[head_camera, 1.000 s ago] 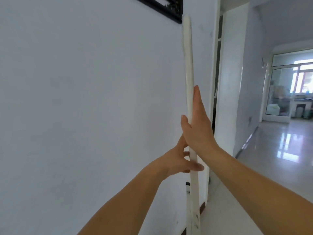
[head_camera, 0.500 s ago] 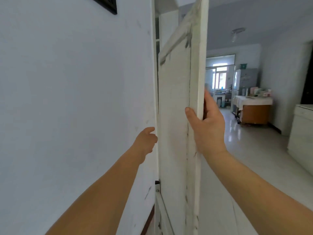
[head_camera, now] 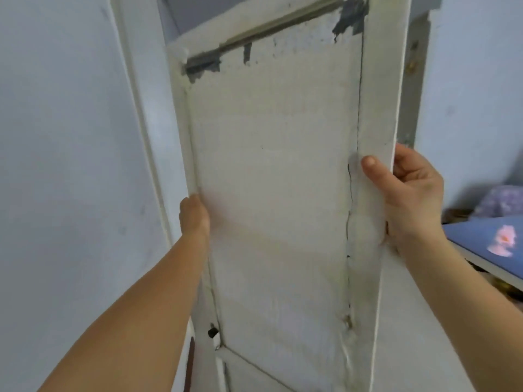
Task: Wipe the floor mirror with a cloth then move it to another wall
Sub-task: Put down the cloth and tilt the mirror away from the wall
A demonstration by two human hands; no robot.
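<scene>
The floor mirror (head_camera: 271, 193) is carried upright, back panel toward the person. Left hand (head_camera: 194, 215) and right hand (head_camera: 407, 193) clasp opposite frame edges, preventing tilt.

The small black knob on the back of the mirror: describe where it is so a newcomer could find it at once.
Start at the floor mirror, the tall white panel held back-side toward the camera, filling the middle of the view. Follow its left frame edge down past the left hand and along the forearm. The small black knob sits just above the lower crossbar, the only dark round spot on that pale edge.
</scene>
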